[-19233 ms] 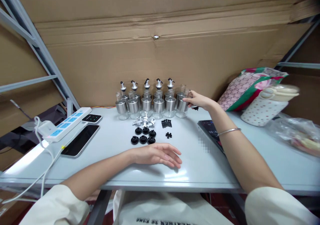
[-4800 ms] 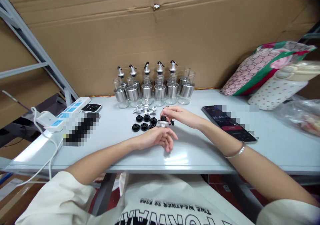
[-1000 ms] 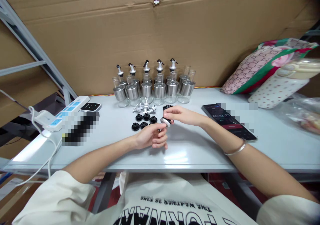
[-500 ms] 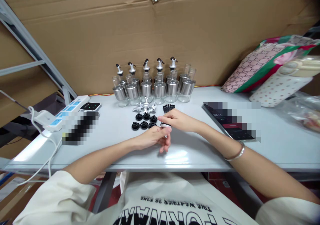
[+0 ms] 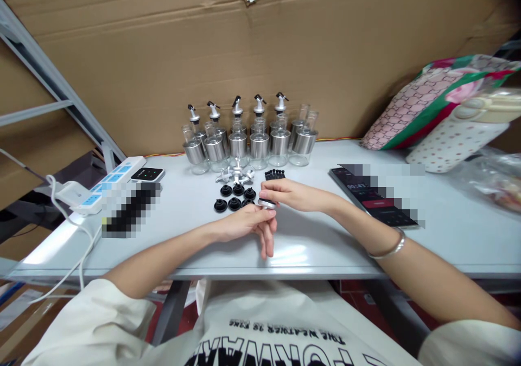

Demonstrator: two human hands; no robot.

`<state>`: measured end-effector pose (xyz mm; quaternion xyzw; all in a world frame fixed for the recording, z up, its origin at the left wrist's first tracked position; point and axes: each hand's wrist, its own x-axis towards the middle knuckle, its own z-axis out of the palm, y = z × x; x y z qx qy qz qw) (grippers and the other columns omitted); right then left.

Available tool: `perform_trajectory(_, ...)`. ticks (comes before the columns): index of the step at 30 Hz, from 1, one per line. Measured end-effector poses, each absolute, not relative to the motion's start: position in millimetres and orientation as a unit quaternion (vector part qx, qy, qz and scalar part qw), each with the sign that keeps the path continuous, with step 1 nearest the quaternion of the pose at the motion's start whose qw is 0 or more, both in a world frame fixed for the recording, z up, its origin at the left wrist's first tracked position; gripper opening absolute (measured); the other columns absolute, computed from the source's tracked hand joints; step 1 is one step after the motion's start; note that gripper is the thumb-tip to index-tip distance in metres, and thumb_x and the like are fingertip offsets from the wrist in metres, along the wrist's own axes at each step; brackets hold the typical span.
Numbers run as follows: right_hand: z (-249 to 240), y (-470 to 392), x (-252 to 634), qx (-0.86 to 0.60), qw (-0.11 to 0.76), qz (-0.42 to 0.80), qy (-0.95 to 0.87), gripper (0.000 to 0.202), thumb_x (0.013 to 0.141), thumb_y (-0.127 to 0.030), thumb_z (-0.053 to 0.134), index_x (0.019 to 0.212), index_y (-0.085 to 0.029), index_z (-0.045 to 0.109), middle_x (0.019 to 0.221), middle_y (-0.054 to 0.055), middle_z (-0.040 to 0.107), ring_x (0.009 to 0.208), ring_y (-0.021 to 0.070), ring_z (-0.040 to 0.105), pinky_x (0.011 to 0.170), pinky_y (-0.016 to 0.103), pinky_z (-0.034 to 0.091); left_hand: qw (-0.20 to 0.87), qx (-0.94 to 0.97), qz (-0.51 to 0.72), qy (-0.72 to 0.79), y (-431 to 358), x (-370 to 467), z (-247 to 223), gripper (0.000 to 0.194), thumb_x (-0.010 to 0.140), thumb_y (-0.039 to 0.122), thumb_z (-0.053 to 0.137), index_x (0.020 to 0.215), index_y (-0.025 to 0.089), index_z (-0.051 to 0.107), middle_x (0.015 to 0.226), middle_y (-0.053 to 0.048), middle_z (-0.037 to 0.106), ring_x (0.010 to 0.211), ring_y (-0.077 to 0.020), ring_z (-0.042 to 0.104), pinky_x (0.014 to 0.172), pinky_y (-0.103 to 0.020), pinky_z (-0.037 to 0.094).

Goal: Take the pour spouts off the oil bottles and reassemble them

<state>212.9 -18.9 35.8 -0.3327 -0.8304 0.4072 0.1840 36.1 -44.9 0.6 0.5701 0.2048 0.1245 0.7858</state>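
My left hand (image 5: 254, 222) grips a silver pour spout part (image 5: 266, 204) between thumb and fingers, its rim facing up. From the right, my right hand (image 5: 285, 193) has its fingertips closed on a black piece at the top of that part. Just left of the hands lie several black ribbed stoppers (image 5: 235, 203) in two rows. Behind them are a cluster of silver spouts (image 5: 237, 175) and a row of small black pieces (image 5: 275, 174). Glass bottles with steel bands (image 5: 259, 146) stand at the back; some in the rear row carry spouts.
A phone (image 5: 366, 195) lies to the right. Further right are a dotted bottle (image 5: 456, 143), a patterned bag (image 5: 411, 106) and a clear plastic bag (image 5: 499, 179). On the left, a power strip (image 5: 116, 177) with white cables and a small black-topped device (image 5: 147, 174) rest on the table (image 5: 317, 246).
The silver part between my hands now shows more of its rim and black top. My left fingers reach further down, and my right hand has shifted slightly.
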Motion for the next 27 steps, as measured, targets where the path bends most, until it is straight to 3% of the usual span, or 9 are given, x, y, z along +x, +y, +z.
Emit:
perform_trajectory(7,37,-20,212,-0.347,0.197,0.404,-0.823,0.041,0.087,-0.051,0.044,0.061,-0.019,0.039,0.059,-0.005,0.033,0.056,0.0089,0.030,0.052,0.025,0.026,0.762,0.579,0.157,0.245,-52,42,1,0.039,0.087,0.049,0.049,0.070,0.014,0.051,0.056,-0.006,0.067,0.046,-0.0139,0.063,0.052,-0.025,0.048)
perform_trajectory(11,38,-22,211,-0.352,0.176,0.402,-0.827,0.046,0.085,-0.051,0.043,0.053,-0.020,0.033,0.054,-0.006,0.023,0.051,0.0076,0.022,0.049,0.025,0.018,0.742,0.608,0.136,0.248,-59,46,0,0.046,0.086,0.055,0.048,0.072,0.012,0.054,0.057,-0.006,0.066,0.039,-0.0106,0.057,0.045,-0.023,0.044)
perform_trajectory(16,37,-20,212,-0.356,0.170,0.401,-0.827,0.050,0.084,-0.054,0.046,0.052,-0.020,0.031,0.053,-0.006,0.022,0.051,0.0071,0.020,0.048,0.026,0.016,0.739,0.621,0.126,0.230,-57,44,-1,0.055,0.082,0.065,0.047,0.070,0.012,0.056,0.055,-0.006,0.066,0.039,-0.0123,0.059,0.045,-0.024,0.045)
perform_trajectory(23,47,-18,217,-0.335,0.148,0.448,-0.816,0.054,0.086,-0.062,0.041,0.057,-0.017,0.048,0.052,-0.002,0.046,0.052,0.0096,0.039,0.056,0.028,0.032,0.773,0.601,0.103,0.175,-50,37,11,0.056,0.089,0.061,0.040,0.068,0.013,0.058,0.052,-0.006,0.066,0.053,-0.0145,0.063,0.071,-0.031,0.048)
perform_trajectory(27,53,-18,220,-0.299,0.168,0.461,-0.819,0.053,0.085,-0.063,0.043,0.062,-0.016,0.052,0.056,-0.002,0.047,0.056,0.0100,0.039,0.058,0.028,0.032,0.829,0.545,0.070,0.103,-48,34,15,0.052,0.090,0.059,0.041,0.071,0.014,0.058,0.056,-0.006,0.068,0.062,-0.0150,0.065,0.085,-0.034,0.045)
